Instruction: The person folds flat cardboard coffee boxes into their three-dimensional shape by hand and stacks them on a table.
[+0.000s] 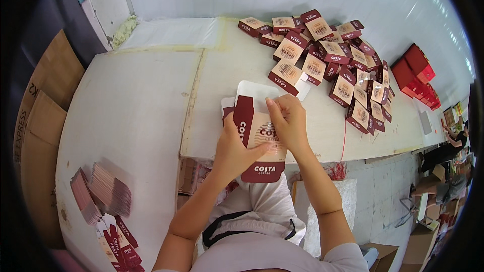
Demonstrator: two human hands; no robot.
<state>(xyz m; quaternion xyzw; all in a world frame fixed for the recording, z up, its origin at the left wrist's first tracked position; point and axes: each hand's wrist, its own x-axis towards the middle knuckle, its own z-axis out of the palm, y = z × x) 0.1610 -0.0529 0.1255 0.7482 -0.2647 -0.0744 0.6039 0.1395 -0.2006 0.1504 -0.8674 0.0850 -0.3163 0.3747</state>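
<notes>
Between my two hands is a maroon and beige Costa carton [262,170], with a white flap standing open at its far end. My left hand [236,149] grips its left side, the thumb lying across the front panel. At the carton's upper right, the thumb and bent fingers of my right hand [289,121] hold its edge. Part of another carton [227,106] shows behind the left side of the held one; mostly it is hidden. Just beyond my right hand, a carton [286,73] lies on the table with a white flap out.
A heap of folded cartons [334,54] covers the back right of the table [132,102]. Flat carton stacks [109,189] and loose flattened cartons [117,243] lie at the left front. Red boxes [414,71] stand by the wall. A person [452,147] is far right.
</notes>
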